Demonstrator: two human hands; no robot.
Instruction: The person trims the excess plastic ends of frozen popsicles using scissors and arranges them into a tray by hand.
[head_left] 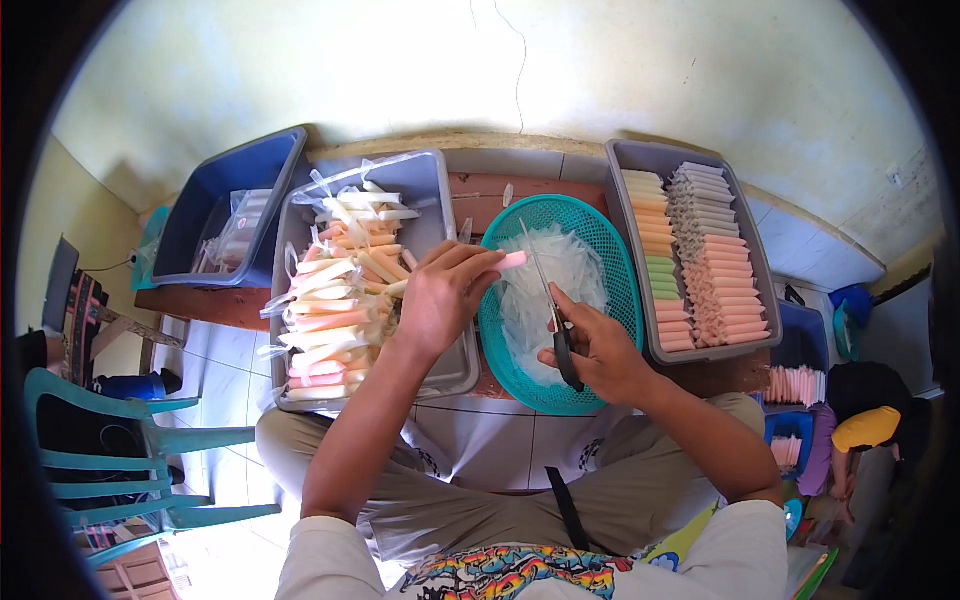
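My left hand (442, 292) is closed round a pink ice stick (511, 261), whose end sticks out to the right over a green basket (624, 345). Black-handled scissors (563, 350) are in my right hand (597, 352), their blades pointing up beside the stick's end. Clear plastic scraps (545, 285) fill much of the basket. Left of it, a grey tray (457, 365) holds a loose heap of pink and cream sticks (335, 320) with long plastic ends. On the right, another grey tray (620, 155) holds neat rows of white, orange, green and pink sticks (730, 290).
A dark blue bin (180, 225) with wrapped packs stands at the far left. Below it is a green plastic chair (105, 450). At the lower right, a person in dark and yellow clothing (866, 428) bends near blue containers (803, 345) of pink sticks.
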